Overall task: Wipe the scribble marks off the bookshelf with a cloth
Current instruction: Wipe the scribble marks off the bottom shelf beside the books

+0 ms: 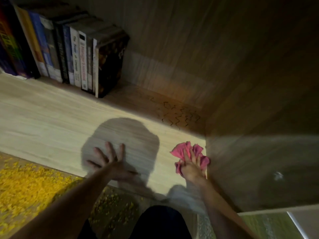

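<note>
Cloth (193, 150): plain pink.
Shelf (43, 118): pale beige with fine lengthwise wood grain, turning brownish in the shaded far corner.
Scribbles (181, 118): black zigzag lines in rough rows.
Side panel (241, 83): brown, with wood grain.
Books (72, 54): spines mostly black and dark blue, several white, one yellow-orange, and one multicoloured at far left. The end cover is dark with golden-brown blotches.
Rug (25, 187): bright yellow speckle on a dull ground.
Trousers (160, 223): black.

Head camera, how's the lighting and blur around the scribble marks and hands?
Head view: scribble marks in the dim back corner, legible; a rounded shadow on the shelf board around the motion-blurred left hand; right hand gripping the pink cloth, sharper.
</note>
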